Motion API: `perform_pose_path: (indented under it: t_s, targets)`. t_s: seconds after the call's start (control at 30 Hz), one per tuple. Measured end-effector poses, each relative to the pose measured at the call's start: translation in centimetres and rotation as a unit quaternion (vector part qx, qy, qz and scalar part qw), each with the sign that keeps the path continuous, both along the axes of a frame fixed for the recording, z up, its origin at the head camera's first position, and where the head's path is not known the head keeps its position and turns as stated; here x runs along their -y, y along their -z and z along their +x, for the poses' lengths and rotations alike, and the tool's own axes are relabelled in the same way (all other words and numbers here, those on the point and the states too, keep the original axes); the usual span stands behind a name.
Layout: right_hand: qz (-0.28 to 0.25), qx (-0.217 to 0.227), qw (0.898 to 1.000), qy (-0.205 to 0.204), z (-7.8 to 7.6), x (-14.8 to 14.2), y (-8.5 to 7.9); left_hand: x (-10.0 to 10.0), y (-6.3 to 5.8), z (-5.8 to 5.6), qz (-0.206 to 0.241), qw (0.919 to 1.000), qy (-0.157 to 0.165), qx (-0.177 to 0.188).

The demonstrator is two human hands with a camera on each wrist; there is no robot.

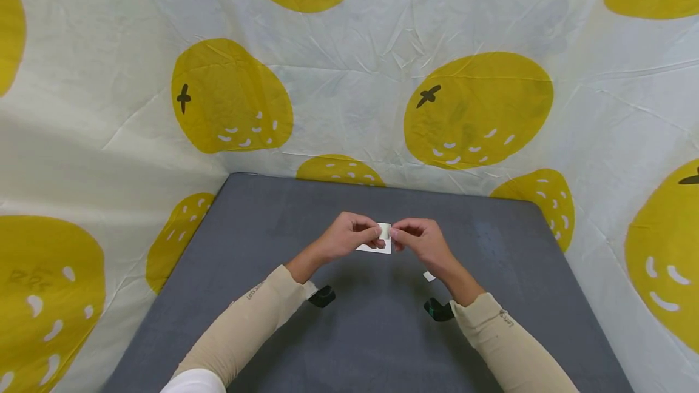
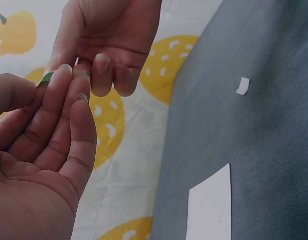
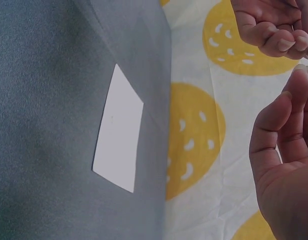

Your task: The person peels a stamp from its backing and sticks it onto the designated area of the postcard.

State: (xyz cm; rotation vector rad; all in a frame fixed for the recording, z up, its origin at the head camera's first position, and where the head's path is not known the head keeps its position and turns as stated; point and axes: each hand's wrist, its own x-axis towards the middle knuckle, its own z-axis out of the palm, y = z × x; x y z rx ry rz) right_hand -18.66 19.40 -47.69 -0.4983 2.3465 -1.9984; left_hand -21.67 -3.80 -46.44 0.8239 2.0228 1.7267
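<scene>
Slip [image 1: 384, 231] is pinched at opposite edges by left hand [image 1: 349, 235] and right hand [image 1: 425, 239]; probably light, flimsy, easily creased, so best gripped by its edges.

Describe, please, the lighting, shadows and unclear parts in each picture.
Head view: soft shadows on the grey table, the held pale piece too small to show detail; left wrist view: dim light, white card showing only faint marks; right wrist view: white card likewise pale, speckled texture on the grey table.
</scene>
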Motion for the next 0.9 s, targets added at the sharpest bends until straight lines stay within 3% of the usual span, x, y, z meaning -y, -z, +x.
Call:
perform_pose_path:
  t_s: [0.9]
  targets:
    - [-0.07,0.014,0.997,-0.029,0.44,0.69,-0.01,0.17,0.16,0.14,0.029,0.9992,0.013,0.024]
